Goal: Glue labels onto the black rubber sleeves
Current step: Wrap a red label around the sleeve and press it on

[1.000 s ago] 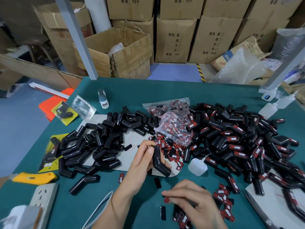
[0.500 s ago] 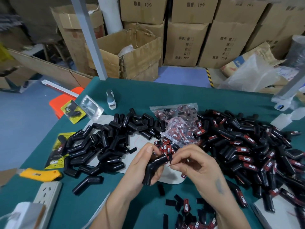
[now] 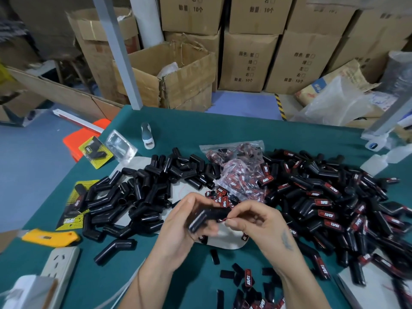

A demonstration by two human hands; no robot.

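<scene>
Green desk (image 3: pixel 191 134), boxes (image 3: pixel 247 61) behind. Left hand (image 3: pixel 185 221) grips bent black sleeve (image 3: pixel 207 216). Right hand (image 3: pixel 256 219) pinches small label (image 3: pixel 223 219) at sleeve end.

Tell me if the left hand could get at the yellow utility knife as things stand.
Probably not yet: the left hand grips a black sleeve. The yellow utility knife lies uncovered on its side.

The label (image 3: pixel 223 219) pinched at the blurred sleeve (image 3: pixel 206 216) is mostly hidden by fingers (image 3: pixel 231 223).
</scene>
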